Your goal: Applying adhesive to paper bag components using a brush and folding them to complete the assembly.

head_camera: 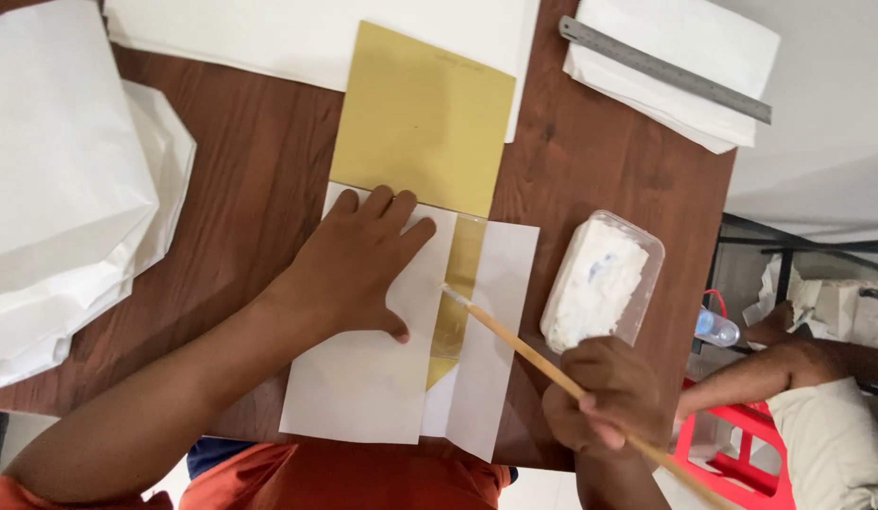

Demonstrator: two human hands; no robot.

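My left hand (358,264) lies flat, fingers apart, on the left flap of a folded white paper (363,378) on the brown wooden table (250,170). A gold sheet (420,118) runs under the white flaps and shows as a strip (458,283) between them. My right hand (604,397) is closed on a thin wooden brush stick (514,340). The stick's tip rests at the edge of the left flap, next to the gold strip. A clear plastic tub of white paste (599,279) stands just right of the paper.
Stacks of white paper lie at the left (61,189), the top (269,33) and the top right (684,66), the last with a metal ruler (665,71) on it. Beyond the table's right edge are a red stool (732,444), a small bottle (717,328) and another person's arm (788,364).
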